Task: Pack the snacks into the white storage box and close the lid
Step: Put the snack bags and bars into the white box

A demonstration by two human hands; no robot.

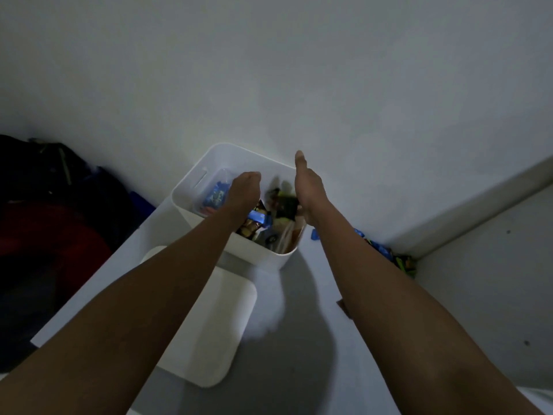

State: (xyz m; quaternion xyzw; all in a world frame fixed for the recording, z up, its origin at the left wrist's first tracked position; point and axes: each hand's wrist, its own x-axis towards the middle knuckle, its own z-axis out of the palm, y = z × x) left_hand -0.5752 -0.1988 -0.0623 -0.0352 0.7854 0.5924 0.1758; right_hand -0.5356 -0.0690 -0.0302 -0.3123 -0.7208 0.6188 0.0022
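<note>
The white storage box stands open on a white table against the wall, with several snack packets inside. Its white lid lies flat on the table in front of it. My left hand hangs over the middle of the box, back up, with its fingers bent down out of sight. At the box's right side my right hand reaches in, thumb straight up and clear of everything; its fingers are hidden behind the palm. More loose snacks lie on the table to the right, by the corner.
Dark bags and a red bundle sit off the table's left edge. A white side panel closes the right side. A small brown piece shows beside my right forearm.
</note>
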